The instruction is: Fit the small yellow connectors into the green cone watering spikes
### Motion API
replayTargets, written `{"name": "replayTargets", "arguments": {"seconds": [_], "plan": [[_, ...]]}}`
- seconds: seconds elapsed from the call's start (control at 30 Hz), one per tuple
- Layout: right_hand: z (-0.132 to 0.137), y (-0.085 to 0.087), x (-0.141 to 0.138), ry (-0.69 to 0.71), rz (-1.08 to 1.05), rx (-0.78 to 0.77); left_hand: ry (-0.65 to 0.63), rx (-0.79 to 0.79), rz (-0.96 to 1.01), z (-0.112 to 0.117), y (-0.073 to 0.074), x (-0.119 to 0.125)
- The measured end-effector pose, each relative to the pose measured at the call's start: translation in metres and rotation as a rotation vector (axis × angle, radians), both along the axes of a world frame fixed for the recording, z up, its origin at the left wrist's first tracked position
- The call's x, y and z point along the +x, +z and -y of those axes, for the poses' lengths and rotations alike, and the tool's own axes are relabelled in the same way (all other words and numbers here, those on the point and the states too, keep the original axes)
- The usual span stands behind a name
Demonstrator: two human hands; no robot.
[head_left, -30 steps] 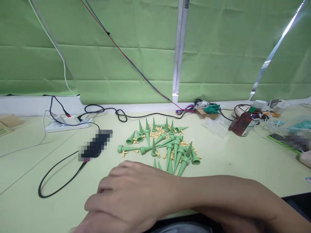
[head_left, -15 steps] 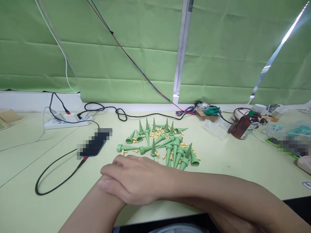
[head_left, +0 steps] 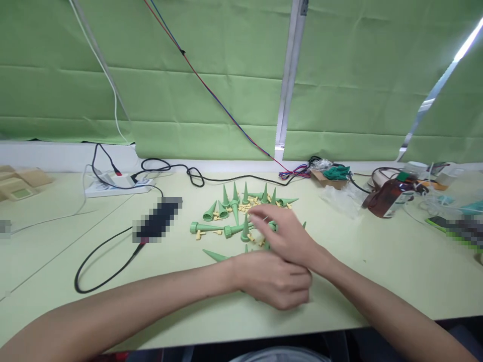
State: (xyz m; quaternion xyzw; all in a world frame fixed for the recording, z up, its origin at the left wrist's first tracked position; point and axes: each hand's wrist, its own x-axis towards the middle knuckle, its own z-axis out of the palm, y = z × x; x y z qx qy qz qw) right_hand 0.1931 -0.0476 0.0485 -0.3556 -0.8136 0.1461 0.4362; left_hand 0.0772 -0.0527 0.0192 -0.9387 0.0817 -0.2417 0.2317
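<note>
A pile of green plastic cones (head_left: 234, 213) mixed with small yellow pieces (head_left: 245, 205) lies mid-table. My right hand (head_left: 287, 234) reaches in from the lower right and hovers over the pile's right part, fingers stretched toward the left and slightly blurred. My left hand (head_left: 275, 279) rests on the table just in front of the pile, under the right wrist, with its fingers curled in; what they hold is hidden. One green cone (head_left: 216, 255) lies pointing left, its wide end hidden beside my left wrist.
A blurred dark device (head_left: 156, 221) with a black cable (head_left: 101, 256) lies left of the pile. A white power strip (head_left: 116, 186) sits at the back left. A brown bottle (head_left: 388, 196), plastic bags and wires crowd the back right. Green sheeting hangs behind.
My hands were stacked at the near edge with the arms crossed. They have uncrossed: the right hand has moved forward onto the pile, the left has shifted right, and a cone now lies by the wrist.
</note>
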Motion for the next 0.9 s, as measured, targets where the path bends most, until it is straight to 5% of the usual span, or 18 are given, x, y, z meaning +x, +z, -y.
{"name": "replayTargets", "arguments": {"seconds": [0.07, 0.2, 0.37, 0.57, 0.9], "plan": [[-0.01, -0.002, 0.003, -0.097, -0.17, 0.015, -0.099, 0.048, 0.071, -0.009, 0.018, -0.02], [-0.022, -0.015, -0.001, -0.115, -0.215, 0.065, 0.026, 0.071, 0.327, -0.031, 0.038, -0.058], [-0.031, -0.04, -0.007, -0.158, -0.158, 0.174, 0.363, -0.27, 0.746, -0.058, 0.017, -0.092], [-0.03, -0.059, -0.005, -0.142, -0.04, 0.168, 0.597, -0.447, 0.5, -0.071, -0.008, -0.105], [-0.027, -0.06, 0.002, -0.15, 0.069, 0.123, 0.676, -0.59, 0.358, -0.065, -0.007, -0.098]]}}
